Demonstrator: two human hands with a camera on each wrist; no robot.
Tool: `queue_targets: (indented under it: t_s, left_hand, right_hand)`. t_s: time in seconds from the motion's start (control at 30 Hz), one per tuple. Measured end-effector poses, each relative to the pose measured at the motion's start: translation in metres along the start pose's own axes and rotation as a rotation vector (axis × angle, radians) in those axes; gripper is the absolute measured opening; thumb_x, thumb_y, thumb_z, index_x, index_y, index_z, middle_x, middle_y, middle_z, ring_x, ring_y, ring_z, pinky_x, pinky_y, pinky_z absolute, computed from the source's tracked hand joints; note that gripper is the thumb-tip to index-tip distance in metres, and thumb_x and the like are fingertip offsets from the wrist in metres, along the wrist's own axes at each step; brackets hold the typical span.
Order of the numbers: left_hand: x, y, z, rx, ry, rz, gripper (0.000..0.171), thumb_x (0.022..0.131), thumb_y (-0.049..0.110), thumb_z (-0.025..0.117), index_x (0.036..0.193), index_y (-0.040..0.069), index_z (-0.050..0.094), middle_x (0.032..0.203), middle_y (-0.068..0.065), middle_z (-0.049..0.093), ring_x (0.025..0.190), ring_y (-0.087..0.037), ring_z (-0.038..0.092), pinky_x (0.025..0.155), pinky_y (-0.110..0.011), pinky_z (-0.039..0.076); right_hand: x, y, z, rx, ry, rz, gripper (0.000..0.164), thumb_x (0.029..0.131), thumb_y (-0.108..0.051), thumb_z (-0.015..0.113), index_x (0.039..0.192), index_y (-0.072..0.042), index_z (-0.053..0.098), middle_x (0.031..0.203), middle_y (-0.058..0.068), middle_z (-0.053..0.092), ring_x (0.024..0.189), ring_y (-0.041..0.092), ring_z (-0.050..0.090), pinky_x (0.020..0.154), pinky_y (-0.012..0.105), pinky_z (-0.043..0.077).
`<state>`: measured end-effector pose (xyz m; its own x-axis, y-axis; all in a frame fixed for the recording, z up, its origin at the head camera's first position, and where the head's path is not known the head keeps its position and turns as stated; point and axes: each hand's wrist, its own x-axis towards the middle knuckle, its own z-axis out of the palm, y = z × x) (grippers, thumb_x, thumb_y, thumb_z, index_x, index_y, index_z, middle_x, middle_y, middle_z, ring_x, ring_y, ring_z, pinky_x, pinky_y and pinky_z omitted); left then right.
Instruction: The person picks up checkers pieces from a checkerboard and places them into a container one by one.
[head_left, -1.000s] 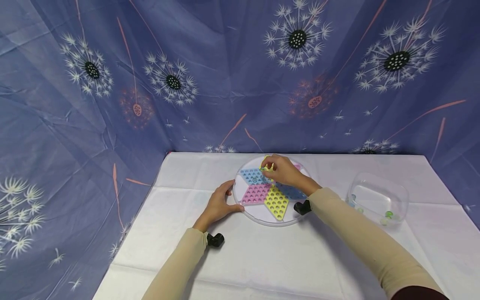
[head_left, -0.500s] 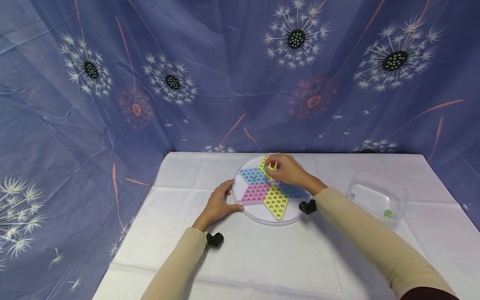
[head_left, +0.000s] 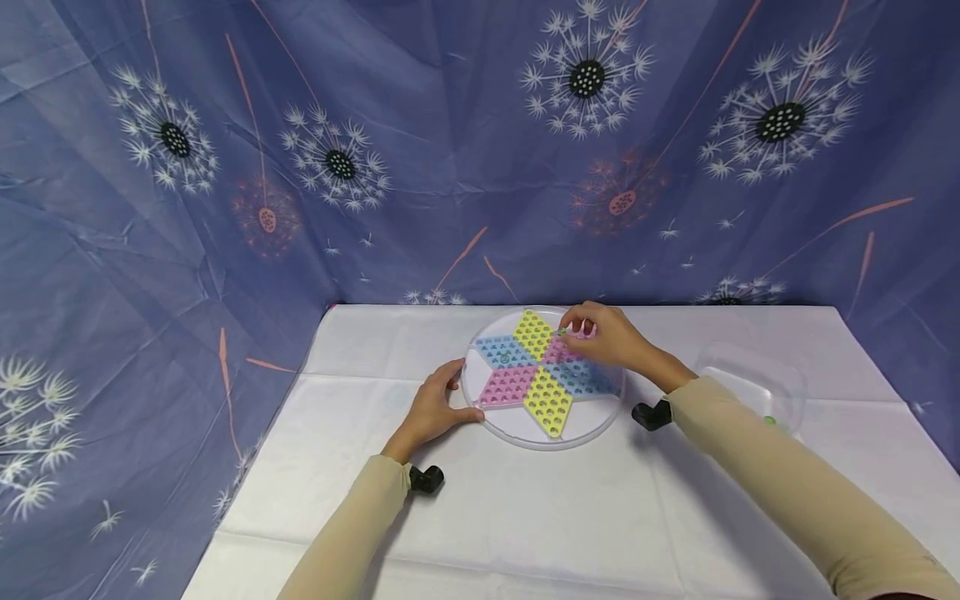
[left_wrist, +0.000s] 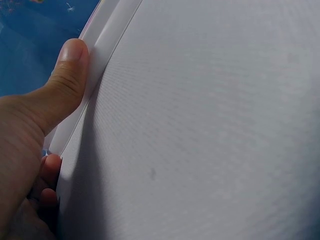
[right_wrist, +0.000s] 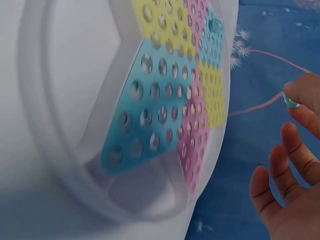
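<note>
A round white Chinese checkers board (head_left: 477, 425) lies on the table, its star of pink, blue and yellow sections dotted with holes. My left hand (head_left: 435, 407) rests against the board's left edge, thumb (left_wrist: 70, 70) straight along the rim. Above the pink section at the back right, my right hand (head_left: 611, 337) pinches a clear marble with green in it (right_wrist: 291, 102) between thumb and forefinger. The other fingers (right_wrist: 282, 172) of that hand spread loosely. One greenish marble (head_left: 506, 358) sits in the board's left blue section.
A clear plastic tub (head_left: 801, 398), partly hidden by the right sleeve, stands to the board's right with a green marble (head_left: 769, 421) showing. White cloth (head_left: 540, 517) covers the table. A blue dandelion-print curtain (head_left: 450, 150) hangs behind and to the left.
My right hand has moved right with the marble, from over the back yellow section to over the pink one, uncovering the yellow. The left hand stays at the board's edge.
</note>
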<state>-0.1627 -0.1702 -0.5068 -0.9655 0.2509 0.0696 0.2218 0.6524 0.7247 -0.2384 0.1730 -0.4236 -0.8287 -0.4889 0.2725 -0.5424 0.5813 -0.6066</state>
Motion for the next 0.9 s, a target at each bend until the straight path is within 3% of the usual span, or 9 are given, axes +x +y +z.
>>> queue_targets:
  t_s: [0.37, 0.9]
  left_hand:
    - [-0.001, 0.0, 0.0, -0.013, 0.004, 0.007, 0.104, 0.072, 0.03, 0.096, 0.157, 0.007, 0.041, 0.127, -0.009, 0.058, 0.105, -0.022, 0.052, 0.094, -0.042, 0.042]
    - [-0.002, 0.002, 0.0, -0.007, 0.015, 0.027, 0.104, 0.072, 0.03, 0.096, 0.156, 0.006, 0.042, 0.123, -0.01, 0.058, 0.102, -0.023, 0.051, 0.093, -0.043, 0.041]
  right_hand:
    - [-0.044, 0.021, -0.042, -0.074, 0.078, -0.009, 0.013, 0.091, -0.012, 0.079, 0.104, -0.012, 0.075, 0.087, 0.001, 0.063, 0.077, 0.018, 0.056, 0.066, 0.033, 0.047]
    - [-0.116, 0.048, -0.097, -0.192, 0.149, 0.081, 0.014, 0.091, -0.014, 0.079, 0.103, -0.018, 0.074, 0.087, -0.003, 0.061, 0.076, 0.011, 0.054, 0.065, 0.024, 0.045]
